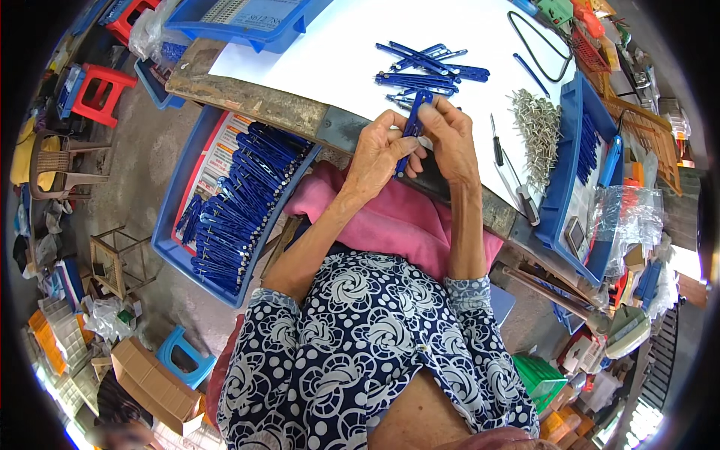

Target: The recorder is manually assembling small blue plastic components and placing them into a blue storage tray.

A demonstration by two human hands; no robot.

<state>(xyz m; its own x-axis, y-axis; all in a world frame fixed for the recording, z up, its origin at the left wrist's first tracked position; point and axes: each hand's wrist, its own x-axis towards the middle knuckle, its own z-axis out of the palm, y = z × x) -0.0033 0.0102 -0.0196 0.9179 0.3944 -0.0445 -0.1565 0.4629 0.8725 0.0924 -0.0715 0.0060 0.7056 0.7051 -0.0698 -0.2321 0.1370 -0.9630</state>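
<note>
Both my hands meet over the table's near edge, around a slim, dark blue strip-like piece [414,124] held upright. My left hand [379,150] pinches its lower part between thumb and fingers. Closed on the upper part is my right hand [451,142]; a small pale bit shows near the thumbs, too small to name. Just beyond my hands, several similar blue pieces [420,67] lie in a loose heap on the white table top [330,67]. Right of my right hand is a pile of small silver metal parts [536,135].
Two screwdriver-like tools [527,204] lie near the metal pile, beside a blue tray [561,195]. A black loop [517,37] rests farther back. At lower left, a blue bin [169,217] holds many blue pieces. A pink cloth [375,232] covers my lap.
</note>
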